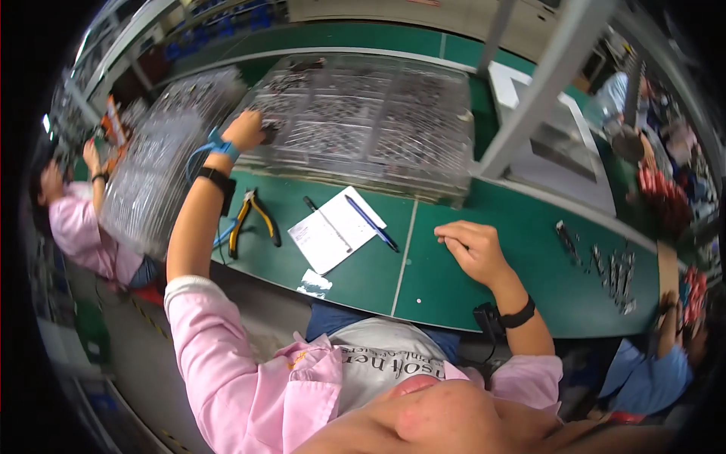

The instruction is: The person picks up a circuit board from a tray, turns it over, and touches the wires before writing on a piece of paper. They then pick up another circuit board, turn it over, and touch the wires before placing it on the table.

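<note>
My left hand (246,130) is at the near left corner of a stack of clear plastic trays (344,163). Its fingers are curled closed next to a small dark shape, and what they hold, if anything, is too blurred to make out. A blue strap (218,144) goes round that wrist. My right hand (475,250) hovers at or rests on the green bench top (446,295), its fingers loosely bent and partly apart, with nothing visible in them. Between my hands lie a white paper booklet (321,240), a blue pen (370,223) and yellow-and-black cutting pliers (253,219).
Another stack of clear trays (147,181) stands at the left. Several small dark parts (620,276) lie on the bench at the right. A grey metal post (541,91) rises beyond my right hand. Co-workers sit at the left (94,227) and right (650,371).
</note>
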`<state>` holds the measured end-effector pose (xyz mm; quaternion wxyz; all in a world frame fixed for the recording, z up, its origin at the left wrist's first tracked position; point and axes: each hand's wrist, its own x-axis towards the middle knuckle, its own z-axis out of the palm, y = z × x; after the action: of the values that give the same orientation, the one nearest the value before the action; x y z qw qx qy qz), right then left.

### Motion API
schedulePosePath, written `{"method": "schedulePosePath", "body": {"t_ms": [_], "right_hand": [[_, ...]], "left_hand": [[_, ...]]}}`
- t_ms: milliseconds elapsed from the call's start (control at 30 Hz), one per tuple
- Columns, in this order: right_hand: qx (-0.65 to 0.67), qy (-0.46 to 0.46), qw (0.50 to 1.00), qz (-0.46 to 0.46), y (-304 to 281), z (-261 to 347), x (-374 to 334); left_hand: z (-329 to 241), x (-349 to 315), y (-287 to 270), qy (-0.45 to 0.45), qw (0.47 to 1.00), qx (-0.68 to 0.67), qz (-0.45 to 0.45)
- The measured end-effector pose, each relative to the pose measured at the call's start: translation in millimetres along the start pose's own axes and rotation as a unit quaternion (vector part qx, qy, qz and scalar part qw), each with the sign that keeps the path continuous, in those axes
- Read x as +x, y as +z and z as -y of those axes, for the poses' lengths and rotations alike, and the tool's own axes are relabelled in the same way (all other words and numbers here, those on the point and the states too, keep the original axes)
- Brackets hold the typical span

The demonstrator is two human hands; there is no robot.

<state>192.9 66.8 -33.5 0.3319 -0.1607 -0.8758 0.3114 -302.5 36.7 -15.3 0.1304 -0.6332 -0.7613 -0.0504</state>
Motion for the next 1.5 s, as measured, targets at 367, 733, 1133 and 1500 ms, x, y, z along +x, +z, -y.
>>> {"method": "schedulePosePath", "body": {"t_ms": [367,733,1133,1500], "right_hand": [[0.577,0.119,0.807,0.034,8,17,-12],[0.580,0.211,0.787,0.005,5,6,-7],[0.440,0.265,0.814,0.272,-10,3,-5],[0.533,0.303,0.781,-0.116,-1,-10,-11]], "left_hand": [[-270,-76,-124,0.263,0.891,-0.309,-0.204],[-327,-88,-86,0.333,0.815,-0.473,-0.029],[-286,-81,-43,-0.003,0.580,-0.773,0.259],[-286,-76,-31,-0.085,0.540,-0.821,0.165]]}}
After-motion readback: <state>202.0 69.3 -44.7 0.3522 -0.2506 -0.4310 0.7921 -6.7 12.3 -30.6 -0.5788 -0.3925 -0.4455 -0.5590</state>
